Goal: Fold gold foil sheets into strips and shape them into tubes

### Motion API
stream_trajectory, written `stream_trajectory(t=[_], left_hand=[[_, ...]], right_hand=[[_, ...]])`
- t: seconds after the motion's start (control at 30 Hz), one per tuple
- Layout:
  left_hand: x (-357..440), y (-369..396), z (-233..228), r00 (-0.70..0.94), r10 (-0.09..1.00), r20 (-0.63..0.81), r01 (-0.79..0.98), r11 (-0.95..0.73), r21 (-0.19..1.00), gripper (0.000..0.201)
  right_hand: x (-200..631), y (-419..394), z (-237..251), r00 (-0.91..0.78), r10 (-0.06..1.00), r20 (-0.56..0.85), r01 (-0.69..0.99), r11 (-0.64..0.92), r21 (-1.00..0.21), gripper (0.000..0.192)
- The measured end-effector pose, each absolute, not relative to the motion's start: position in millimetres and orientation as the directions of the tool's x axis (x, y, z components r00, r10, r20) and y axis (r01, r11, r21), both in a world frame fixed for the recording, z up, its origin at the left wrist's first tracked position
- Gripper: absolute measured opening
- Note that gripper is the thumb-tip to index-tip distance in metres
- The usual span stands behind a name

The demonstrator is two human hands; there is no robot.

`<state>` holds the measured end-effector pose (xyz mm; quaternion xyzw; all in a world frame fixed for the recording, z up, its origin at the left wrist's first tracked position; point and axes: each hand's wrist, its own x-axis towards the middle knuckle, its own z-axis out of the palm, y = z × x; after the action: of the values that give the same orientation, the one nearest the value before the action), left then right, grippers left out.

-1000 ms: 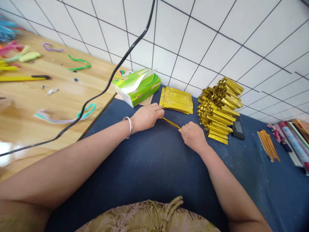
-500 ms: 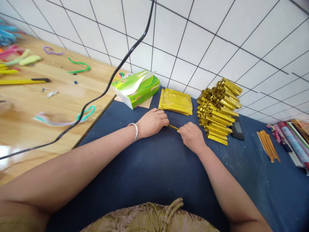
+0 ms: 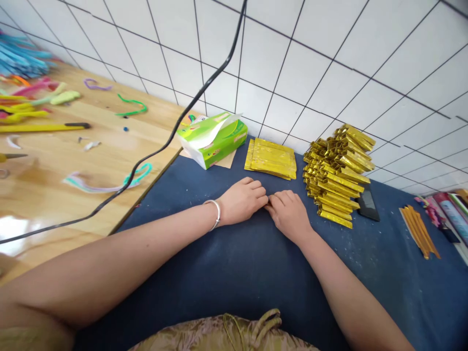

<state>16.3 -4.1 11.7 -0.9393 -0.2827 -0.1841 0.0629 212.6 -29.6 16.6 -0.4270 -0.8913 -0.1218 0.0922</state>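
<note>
My left hand (image 3: pixel 244 200), with a silver bangle at its wrist, is closed over the dark blue tabletop (image 3: pixel 226 273). Right beside it my right hand (image 3: pixel 290 213) is closed too, and the fingertips of both almost meet. Between them they grip a folded strip of gold foil paper, nearly all hidden by the fingers. Just beyond the hands lies a flat stack of gold foil paper sheets (image 3: pixel 274 158). To the right of my right hand rises a heap of folded gold paper pieces (image 3: pixel 334 185).
A green tissue pack (image 3: pixel 223 141) stands behind my left hand. A black cable (image 3: pixel 175 134) hangs across the left side. Orange-brown strips (image 3: pixel 419 231), a dark phone-like slab (image 3: pixel 368 204) and books lie right. Pipe cleaners (image 3: pixel 22 56) and a yellow cutter (image 3: pixel 44 127) lie on the wooden table.
My hands have come together, so the thin gold strip that showed between them is now covered by the fingers. The whole view has shifted slightly.
</note>
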Motion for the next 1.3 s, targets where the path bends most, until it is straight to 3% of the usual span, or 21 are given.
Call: stream_trajectory(t=[0.3, 0.73, 1.3], left_hand=[[18.7, -10.8, 15.3, 0.814, 0.456, 0.361, 0.494, -0.869, -0.016, 0.004], [18.8, -1.2, 8.2, 0.688, 0.617, 0.383, 0.602, -0.779, 0.173, 0.017], [22.0, -2.1, 6.0, 0.723, 0.559, 0.405, 0.571, -0.814, 0.104, 0.017]], right_hand=[[215.4, -36.5, 12.9, -0.715, 0.633, 0.297, 0.694, 0.694, 0.192, 0.023], [221.3, -30.0, 8.1, -0.635, 0.705, 0.317, 0.761, 0.641, 0.099, 0.02], [224.4, -26.6, 4.8, -0.604, 0.725, 0.331, 0.78, 0.623, 0.059, 0.021]])
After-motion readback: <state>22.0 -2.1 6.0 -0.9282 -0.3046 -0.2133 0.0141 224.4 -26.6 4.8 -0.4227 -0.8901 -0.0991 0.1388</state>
